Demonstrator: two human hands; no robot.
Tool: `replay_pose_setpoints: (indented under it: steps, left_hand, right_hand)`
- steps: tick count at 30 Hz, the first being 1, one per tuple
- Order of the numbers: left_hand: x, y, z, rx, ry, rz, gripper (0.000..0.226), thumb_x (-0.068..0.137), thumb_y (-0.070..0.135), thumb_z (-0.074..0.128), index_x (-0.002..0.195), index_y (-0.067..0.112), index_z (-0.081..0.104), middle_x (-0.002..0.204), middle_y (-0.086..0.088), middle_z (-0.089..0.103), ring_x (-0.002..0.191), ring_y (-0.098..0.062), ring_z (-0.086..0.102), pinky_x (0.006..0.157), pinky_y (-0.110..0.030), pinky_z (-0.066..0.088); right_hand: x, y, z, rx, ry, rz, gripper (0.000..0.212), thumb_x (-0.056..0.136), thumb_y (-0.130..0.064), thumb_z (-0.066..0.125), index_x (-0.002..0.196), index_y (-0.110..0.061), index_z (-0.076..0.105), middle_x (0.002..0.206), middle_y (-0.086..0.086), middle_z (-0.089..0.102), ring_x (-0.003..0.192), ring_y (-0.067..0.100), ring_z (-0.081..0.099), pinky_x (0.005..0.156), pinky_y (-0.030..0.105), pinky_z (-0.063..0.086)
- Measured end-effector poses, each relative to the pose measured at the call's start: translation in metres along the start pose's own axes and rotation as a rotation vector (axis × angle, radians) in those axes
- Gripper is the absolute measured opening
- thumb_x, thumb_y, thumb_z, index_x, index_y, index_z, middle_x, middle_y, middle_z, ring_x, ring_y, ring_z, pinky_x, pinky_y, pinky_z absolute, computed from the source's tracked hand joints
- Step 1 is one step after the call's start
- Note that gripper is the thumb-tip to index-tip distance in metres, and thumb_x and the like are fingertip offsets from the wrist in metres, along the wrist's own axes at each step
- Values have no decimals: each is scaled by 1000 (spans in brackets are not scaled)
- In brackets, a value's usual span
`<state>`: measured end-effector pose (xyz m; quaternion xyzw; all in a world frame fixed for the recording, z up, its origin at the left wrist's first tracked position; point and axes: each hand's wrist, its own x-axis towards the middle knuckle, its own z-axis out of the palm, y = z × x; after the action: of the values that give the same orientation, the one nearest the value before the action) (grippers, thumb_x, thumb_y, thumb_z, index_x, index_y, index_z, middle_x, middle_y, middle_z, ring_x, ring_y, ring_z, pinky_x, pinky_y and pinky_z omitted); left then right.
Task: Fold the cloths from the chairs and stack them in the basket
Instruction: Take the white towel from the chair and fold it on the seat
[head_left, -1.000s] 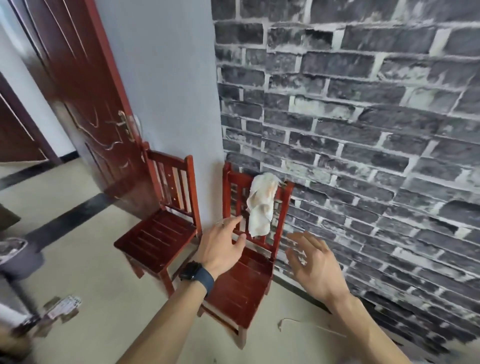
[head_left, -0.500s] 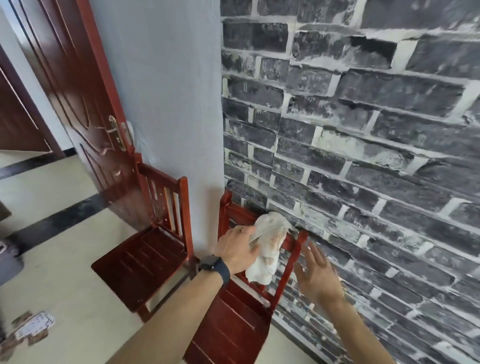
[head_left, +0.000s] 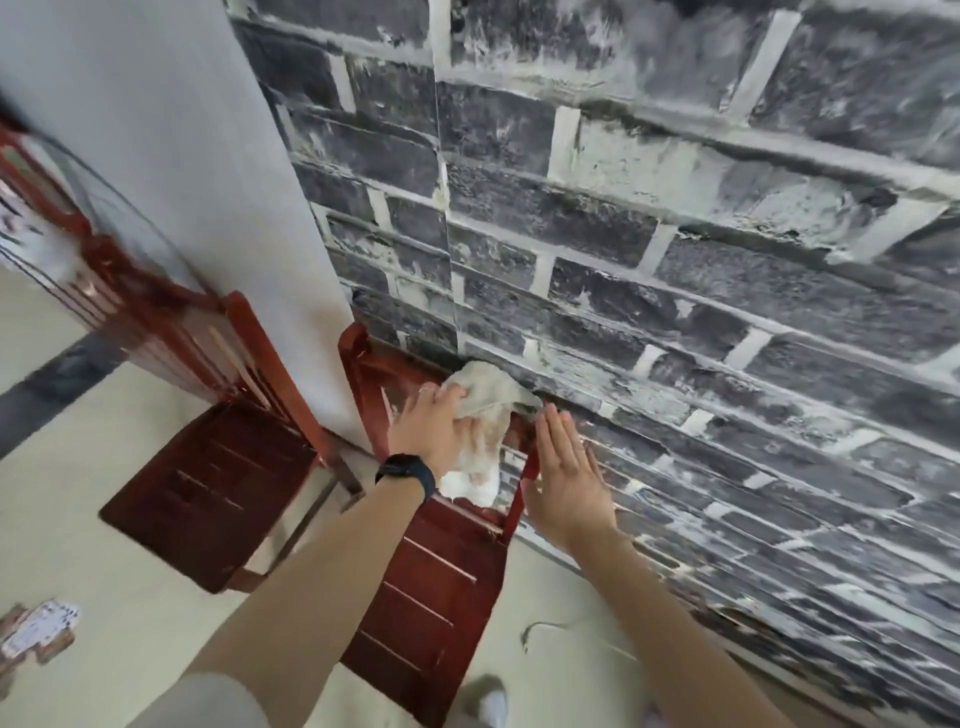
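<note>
left hand (head_left: 434, 426) gripping cloth (head_left: 480, 441) draped over chair (head_left: 431, 582) back (for lifting off); right hand (head_left: 563, 467) open, flat, ready beside.

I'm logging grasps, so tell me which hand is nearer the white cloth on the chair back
Left. The left hand is gripping the white cloth draped over the chair back; the right hand is open just beside it, not touching.
</note>
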<state>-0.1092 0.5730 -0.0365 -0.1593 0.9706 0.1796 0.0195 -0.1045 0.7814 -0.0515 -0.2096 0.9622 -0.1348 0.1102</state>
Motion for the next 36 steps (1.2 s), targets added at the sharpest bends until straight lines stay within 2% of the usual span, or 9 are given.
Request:
replay_pose_setpoints:
  steps: [6,8,11,14,17,23,27,32,36]
  left_hand:
    - [-9,-16,-40,-132,-20,136,27,93,34,57,119,34,64,108,3,62,103,-22,60,82,-36,51]
    - [-18,-16,-67,-160,-9,210,27,91,35,59,117,37,66,100,9,59,97,-17,61,76,-31,49]
    - [-36,-16,-110,-166,-13,354,26,90,31,62,114,36,69,100,10,63,94,-15,63,76,-32,52]
    - [-49,-28,-151,-152,-9,443,26,90,29,61,114,34,70,109,7,66,101,-16,63,82,-34,51]
    - [-55,-57,-182,-128,25,516,27,92,25,60,117,30,69,112,8,62,107,-16,58,73,-5,34]
    - [-72,-158,-198,96,24,625,27,96,41,56,122,34,63,111,9,67,100,-16,63,65,-22,45]
    - [-89,-208,-199,-8,-90,532,23,87,56,64,71,42,56,64,16,57,67,-15,61,50,-27,37]
    - [-91,-229,-222,16,-201,513,47,77,59,75,112,28,73,98,8,70,85,-11,63,71,-27,50]
    - [-87,-239,-240,-120,-330,464,38,77,52,77,106,27,75,87,21,67,84,-3,62,69,-15,43]
  right_hand:
    - [-3,-12,-15,169,100,74,73,97,-51,45,159,-22,18,168,-4,14,155,18,8,122,52,22]
    - [-1,-29,-32,240,178,130,71,93,-63,48,152,-27,33,158,1,38,144,30,37,110,54,40]
    - [-4,-65,-55,230,197,83,74,86,-78,49,149,-43,33,155,2,40,127,31,56,95,55,53]
    - [-20,-104,-68,207,296,7,43,93,-58,58,132,-40,56,114,-1,69,95,27,70,71,41,59]
    - [-40,-136,-81,168,422,54,28,96,-33,59,123,-33,63,100,-1,73,80,28,71,62,38,58]
    - [-82,-186,-98,82,531,120,34,91,-23,60,118,-43,66,80,-15,70,66,17,67,55,32,57]
    - [-105,-207,-96,23,473,210,32,93,-29,63,116,-50,69,67,-23,60,54,6,60,45,21,48]
    - [-136,-222,-84,67,436,292,31,92,-32,63,120,-45,70,69,-15,68,50,-1,57,43,16,43]
    - [-154,-227,-75,139,453,300,27,94,-32,64,118,-39,72,80,-12,74,55,4,58,47,14,42]
